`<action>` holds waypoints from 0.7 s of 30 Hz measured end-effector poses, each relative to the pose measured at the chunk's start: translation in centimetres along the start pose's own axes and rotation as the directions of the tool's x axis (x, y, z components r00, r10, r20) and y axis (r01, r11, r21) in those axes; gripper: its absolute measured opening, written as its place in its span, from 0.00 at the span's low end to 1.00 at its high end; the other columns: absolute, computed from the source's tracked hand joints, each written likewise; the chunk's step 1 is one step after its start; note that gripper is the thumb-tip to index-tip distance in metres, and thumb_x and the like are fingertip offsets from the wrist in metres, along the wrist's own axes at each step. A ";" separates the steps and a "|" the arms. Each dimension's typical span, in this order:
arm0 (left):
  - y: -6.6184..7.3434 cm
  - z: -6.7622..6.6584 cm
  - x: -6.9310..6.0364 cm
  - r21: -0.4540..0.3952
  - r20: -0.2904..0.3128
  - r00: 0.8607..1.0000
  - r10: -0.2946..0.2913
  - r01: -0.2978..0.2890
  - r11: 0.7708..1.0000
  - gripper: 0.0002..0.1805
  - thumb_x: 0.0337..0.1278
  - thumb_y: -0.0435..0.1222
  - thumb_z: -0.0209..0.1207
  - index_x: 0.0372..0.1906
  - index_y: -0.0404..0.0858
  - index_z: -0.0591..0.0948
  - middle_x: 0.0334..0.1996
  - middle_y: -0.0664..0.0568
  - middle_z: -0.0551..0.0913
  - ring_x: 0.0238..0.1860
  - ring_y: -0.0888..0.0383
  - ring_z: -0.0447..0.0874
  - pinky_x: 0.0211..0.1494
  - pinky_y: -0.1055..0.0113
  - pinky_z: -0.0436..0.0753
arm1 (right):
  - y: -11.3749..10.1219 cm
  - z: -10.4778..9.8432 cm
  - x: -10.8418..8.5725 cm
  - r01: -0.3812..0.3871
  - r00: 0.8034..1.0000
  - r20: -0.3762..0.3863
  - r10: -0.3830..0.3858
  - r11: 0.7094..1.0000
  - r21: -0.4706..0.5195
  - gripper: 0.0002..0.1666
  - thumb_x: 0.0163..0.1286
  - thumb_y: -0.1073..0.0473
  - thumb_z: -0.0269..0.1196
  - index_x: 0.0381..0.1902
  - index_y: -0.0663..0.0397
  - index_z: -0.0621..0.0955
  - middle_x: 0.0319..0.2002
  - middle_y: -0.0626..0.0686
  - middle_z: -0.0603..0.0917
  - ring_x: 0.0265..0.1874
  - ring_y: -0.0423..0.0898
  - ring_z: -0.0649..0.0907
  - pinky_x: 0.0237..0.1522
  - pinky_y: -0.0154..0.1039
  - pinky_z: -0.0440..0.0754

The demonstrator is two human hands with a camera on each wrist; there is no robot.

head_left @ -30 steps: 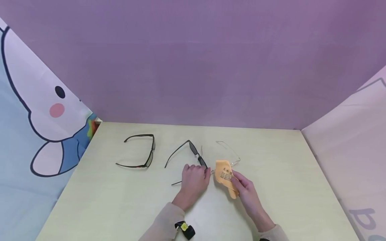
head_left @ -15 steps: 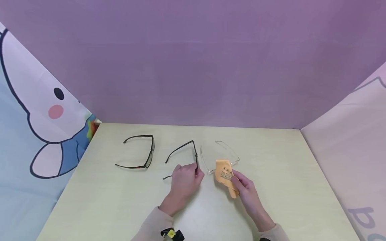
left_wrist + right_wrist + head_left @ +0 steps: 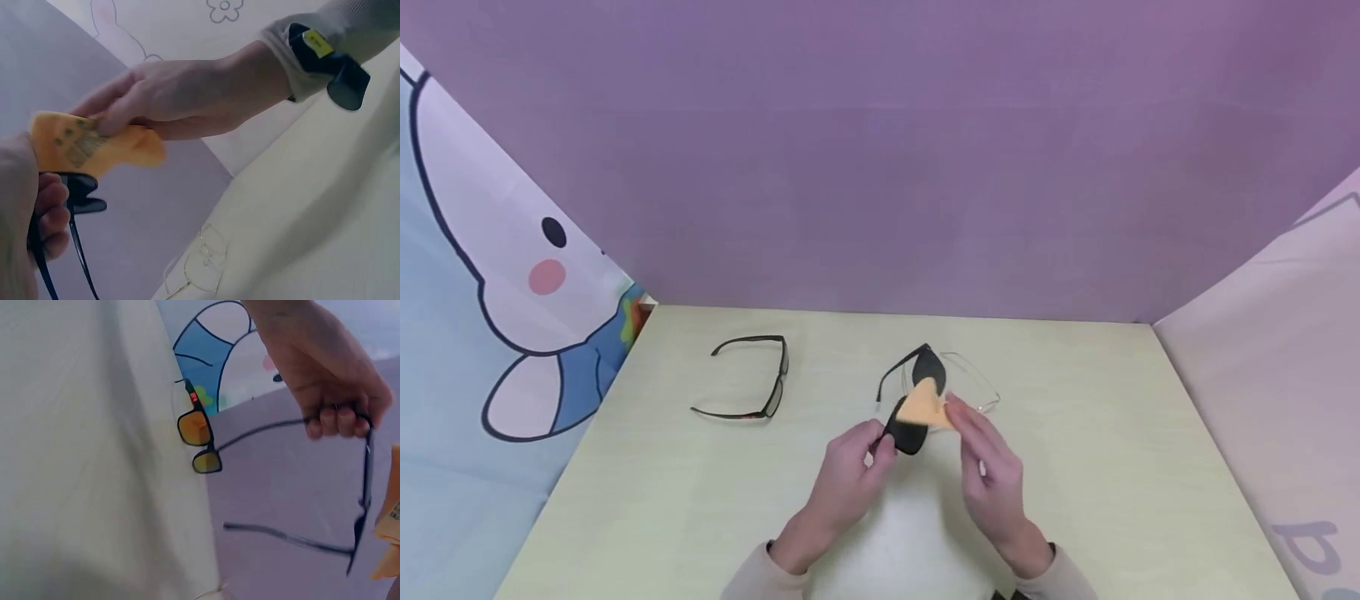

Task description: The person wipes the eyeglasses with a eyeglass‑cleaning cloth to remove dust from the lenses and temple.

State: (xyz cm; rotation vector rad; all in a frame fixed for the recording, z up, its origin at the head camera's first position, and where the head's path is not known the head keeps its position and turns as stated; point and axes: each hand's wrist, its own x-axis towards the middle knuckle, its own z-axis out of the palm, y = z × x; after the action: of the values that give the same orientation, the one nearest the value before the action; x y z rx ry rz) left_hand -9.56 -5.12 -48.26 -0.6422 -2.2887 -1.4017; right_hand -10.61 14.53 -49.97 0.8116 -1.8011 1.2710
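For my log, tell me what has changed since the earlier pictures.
The left hand has moved the dark sunglasses right, turning them more face-on to the head view; the right hand has moved the orange printed cloth left and forward, overlapping them there. Nothing was let go. The black-framed glasses and wire-framed glasses stayed put.

The cloth (image 3: 94, 152) was orange, printed with dark characters and a small block of dark marks. Black covered the sunglasses (image 3: 912, 437), frame and lenses alike. The wire-framed glasses (image 3: 989, 407) were a pale metallic tone; the black-rimmed glasses (image 3: 199, 428) showed amber-yellow lenses and a red marking on one temple. The bench (image 3: 647, 483) was pale cream, the backdrop (image 3: 880, 167) purple, and the left panel (image 3: 437, 400) light blue with a white, dark-outlined, pink-cheeked cartoon figure (image 3: 505, 242).
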 end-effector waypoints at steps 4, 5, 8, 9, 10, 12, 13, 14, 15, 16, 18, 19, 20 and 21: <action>0.2 0.0 -0.5 -0.054 0.024 0.998 0.066 -0.065 0.996 0.11 0.61 0.24 0.54 0.44 0.34 0.84 0.30 0.53 0.84 0.32 0.65 0.79 0.36 0.72 0.84 | -1.2 1.3 1.1 0.240 0.964 0.108 -0.242 0.970 0.028 0.19 0.72 0.79 0.48 0.51 0.79 0.82 0.61 0.69 0.81 0.69 0.55 0.77 0.68 0.40 0.76; 0.2 -0.1 -0.6 -0.054 0.019 0.997 0.070 -0.069 0.996 0.14 0.61 0.24 0.54 0.49 0.31 0.84 0.34 0.51 0.86 0.35 0.63 0.82 0.39 0.70 0.86 | -1.5 1.5 1.2 0.269 0.952 0.139 -0.272 0.962 0.041 0.19 0.75 0.77 0.46 0.51 0.80 0.82 0.62 0.68 0.81 0.69 0.56 0.77 0.69 0.41 0.75; 0.2 -0.2 -0.9 -0.044 -0.001 0.998 0.056 -0.056 0.997 0.16 0.62 0.24 0.57 0.53 0.27 0.82 0.38 0.46 0.88 0.37 0.61 0.84 0.42 0.67 0.88 | -2.4 1.8 1.3 0.323 0.929 0.174 -0.328 0.945 0.058 0.18 0.78 0.75 0.47 0.50 0.81 0.82 0.61 0.70 0.81 0.68 0.58 0.77 0.71 0.44 0.73; 0.3 -0.3 -1.0 -0.047 -0.004 0.999 0.046 -0.047 0.998 0.16 0.62 0.24 0.58 0.53 0.26 0.82 0.39 0.45 0.88 0.38 0.61 0.85 0.43 0.66 0.88 | -2.5 1.8 1.2 0.342 0.921 0.176 -0.347 0.938 0.059 0.18 0.77 0.75 0.47 0.49 0.82 0.82 0.60 0.71 0.81 0.68 0.59 0.78 0.70 0.45 0.74; 0.3 -0.3 -1.1 -0.051 -0.005 0.999 0.044 -0.044 0.998 0.16 0.62 0.24 0.59 0.53 0.25 0.82 0.40 0.44 0.88 0.39 0.60 0.85 0.44 0.65 0.89 | -2.6 1.8 1.1 0.364 0.913 0.179 -0.368 0.930 0.056 0.17 0.77 0.75 0.48 0.49 0.82 0.82 0.59 0.72 0.82 0.67 0.60 0.79 0.70 0.45 0.75; 0.1 -0.2 -1.2 -0.059 -0.013 0.998 0.069 -0.070 0.996 0.14 0.61 0.24 0.59 0.51 0.26 0.83 0.37 0.45 0.88 0.36 0.61 0.84 0.42 0.67 0.88 | -2.3 1.6 1.0 0.392 0.902 0.182 -0.391 0.919 0.032 0.17 0.76 0.75 0.49 0.49 0.81 0.83 0.57 0.72 0.83 0.65 0.61 0.80 0.69 0.46 0.75; 0.1 -0.1 -1.2 -0.071 -0.014 0.996 0.084 -0.085 0.994 0.13 0.61 0.24 0.58 0.50 0.28 0.83 0.36 0.46 0.87 0.35 0.61 0.83 0.41 0.69 0.87 | -2.1 1.5 1.0 0.395 0.902 0.183 -0.392 0.918 0.021 0.17 0.76 0.75 0.49 0.49 0.81 0.83 0.57 0.72 0.83 0.65 0.61 0.80 0.69 0.46 0.76; 0.0 0.0 -1.2 -0.077 -0.017 0.994 0.106 -0.107 0.991 0.10 0.63 0.25 0.58 0.47 0.29 0.83 0.35 0.48 0.87 0.35 0.62 0.83 0.40 0.70 0.86 | -1.8 1.3 1.0 0.392 0.904 0.181 -0.386 0.920 0.007 0.17 0.76 0.75 0.49 0.49 0.80 0.83 0.57 0.72 0.83 0.65 0.60 0.80 0.69 0.45 0.76; 0.0 0.0 -1.2 -0.089 -0.019 0.993 0.119 -0.120 0.989 0.08 0.64 0.25 0.57 0.44 0.32 0.83 0.33 0.49 0.86 0.34 0.62 0.82 0.40 0.71 0.85 | -1.5 1.2 1.1 0.383 0.909 0.180 -0.376 0.924 -0.005 0.17 0.77 0.75 0.48 0.49 0.80 0.83 0.57 0.71 0.83 0.65 0.59 0.80 0.69 0.45 0.76; -0.1 0.1 -1.2 -0.100 -0.020 0.991 0.131 -0.132 0.986 0.06 0.65 0.26 0.56 0.41 0.34 0.82 0.31 0.51 0.84 0.33 0.63 0.81 0.39 0.73 0.84 | -1.2 1.0 1.2 0.368 0.916 0.177 -0.359 0.930 -0.018 0.18 0.77 0.75 0.47 0.49 0.80 0.83 0.58 0.70 0.83 0.66 0.58 0.80 0.69 0.44 0.76; 0.0 0.2 -1.1 -0.118 -0.019 0.990 0.142 -0.143 0.983 0.06 0.67 0.26 0.55 0.36 0.38 0.79 0.28 0.54 0.81 0.31 0.64 0.78 0.36 0.75 0.81 | -0.9 0.9 1.3 0.332 0.932 0.167 -0.322 0.943 -0.035 0.19 0.78 0.74 0.47 0.49 0.80 0.83 0.59 0.69 0.82 0.67 0.57 0.78 0.69 0.42 0.75; 0.1 0.3 -1.1 -0.131 -0.014 0.990 0.140 -0.141 0.981 0.07 0.68 0.26 0.55 0.35 0.39 0.78 0.27 0.54 0.79 0.31 0.64 0.77 0.36 0.74 0.81 | -1.0 0.9 1.4 0.322 0.936 0.163 -0.312 0.946 -0.039 0.19 0.78 0.74 0.46 0.49 0.80 0.83 0.60 0.69 0.82 0.68 0.56 0.78 0.69 0.42 0.74; 0.1 0.4 -1.1 -0.135 -0.012 0.991 0.132 -0.133 0.982 0.07 0.68 0.26 0.55 0.34 0.40 0.78 0.27 0.54 0.79 0.31 0.64 0.77 0.37 0.74 0.82 | -1.1 0.9 1.4 0.320 0.937 0.161 -0.310 0.947 -0.039 0.19 0.78 0.74 0.46 0.49 0.80 0.83 0.59 0.69 0.82 0.68 0.56 0.78 0.69 0.42 0.74; 0.2 0.4 -1.0 -0.136 -0.011 0.993 0.122 -0.122 0.983 0.06 0.67 0.26 0.55 0.37 0.38 0.79 0.30 0.53 0.82 0.33 0.63 0.80 0.39 0.73 0.83 | -1.3 1.0 1.4 0.325 0.935 0.162 -0.316 0.945 -0.036 0.19 0.78 0.74 0.46 0.49 0.80 0.83 0.59 0.69 0.82 0.67 0.57 0.78 0.70 0.43 0.74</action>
State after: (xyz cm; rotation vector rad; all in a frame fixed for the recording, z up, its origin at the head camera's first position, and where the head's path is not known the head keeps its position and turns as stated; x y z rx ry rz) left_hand -8.65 -4.88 -48.84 -0.8076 -2.1257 -1.5087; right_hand -10.50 13.08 -48.37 1.1433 -1.7297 0.9570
